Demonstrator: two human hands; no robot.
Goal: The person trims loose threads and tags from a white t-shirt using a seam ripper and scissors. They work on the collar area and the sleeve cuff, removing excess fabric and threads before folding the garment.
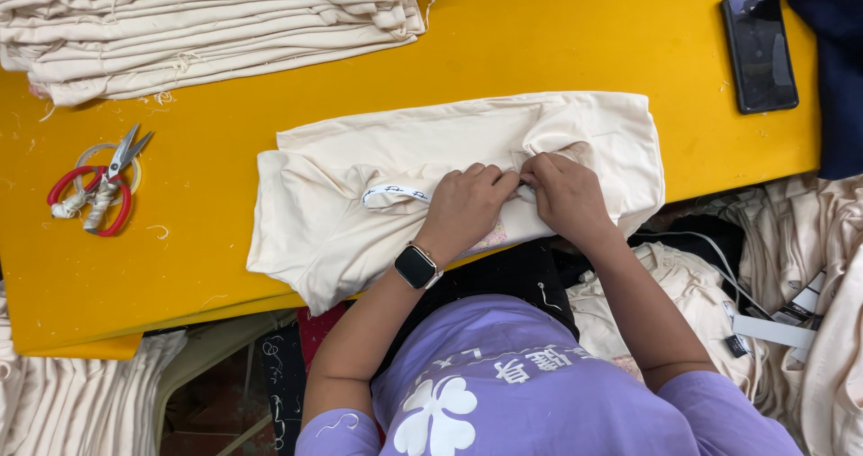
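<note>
**Two hands pinched together on a cream garment**

A folded cream garment [449, 186] lies in the middle of the frame on a yellow table [557, 43], its lower edge hanging over the table's near side. The left hand [467, 206] and the right hand [564, 195] meet knuckle to knuckle on the cloth, just right of centre. Both sets of fingers are curled shut and seem to pinch a bit of fabric between them — the fingertips are tucked under, so what exactly they grip is hidden. A narrow white ribbon [395, 194] with dark marks runs out from under the left hand toward the left. A dark watch [415, 266] sits on the left wrist.

At the upper left a stack of folded cream cloth [207, 25] is cut off by the frame edge. Red-handled scissors [101, 191] lie at the left of the table, string wound on the handles. A black phone [760, 52] rests at the upper right, beside dark blue cloth [831, 70] that runs out of view. More cream fabric [809, 267] is heaped at the lower right — its shape is hard to make out.
</note>
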